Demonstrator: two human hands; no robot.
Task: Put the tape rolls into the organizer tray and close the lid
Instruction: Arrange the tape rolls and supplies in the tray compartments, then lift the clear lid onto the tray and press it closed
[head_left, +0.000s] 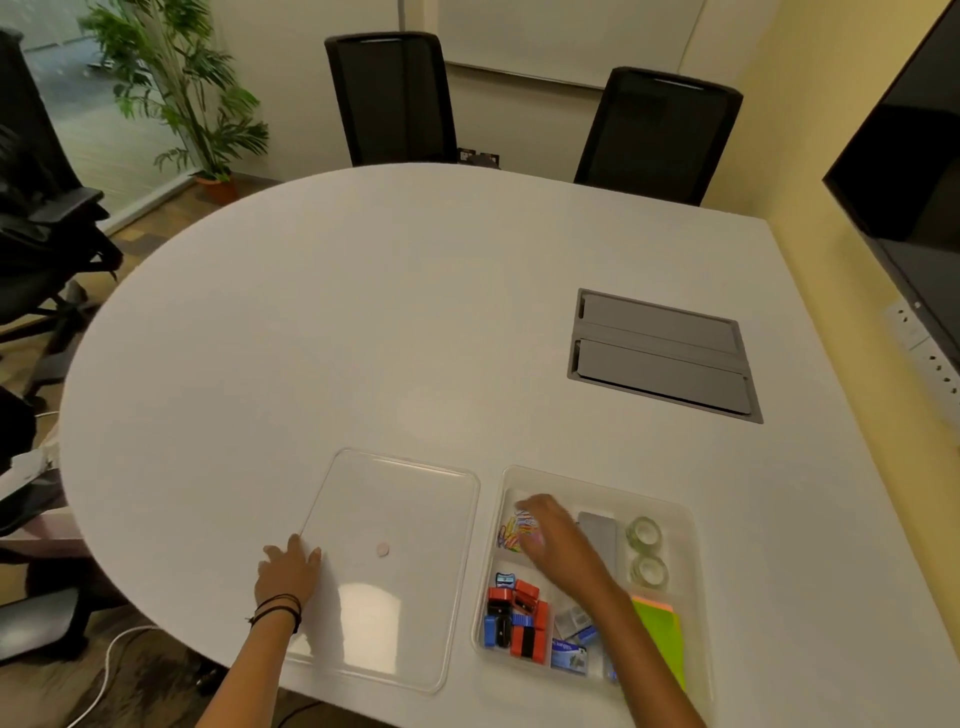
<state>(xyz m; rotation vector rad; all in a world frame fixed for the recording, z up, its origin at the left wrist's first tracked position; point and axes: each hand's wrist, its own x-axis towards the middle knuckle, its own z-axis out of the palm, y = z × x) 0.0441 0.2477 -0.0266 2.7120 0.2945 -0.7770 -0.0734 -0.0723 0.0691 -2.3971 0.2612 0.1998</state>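
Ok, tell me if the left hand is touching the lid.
Touching. In the head view the left hand lies flat on the table with its fingertips on the near left edge of the clear lid.

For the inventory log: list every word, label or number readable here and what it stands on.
None can be read.
Blue boxes in the organizer tray: white print, too blurred.
Sharpeners, sticky notes, tape rolls, lid: no text visible.

White rounded table (363, 312), clear lid (395, 519) flat beside organizer tray (693, 551), grey hatch (660, 353) inset
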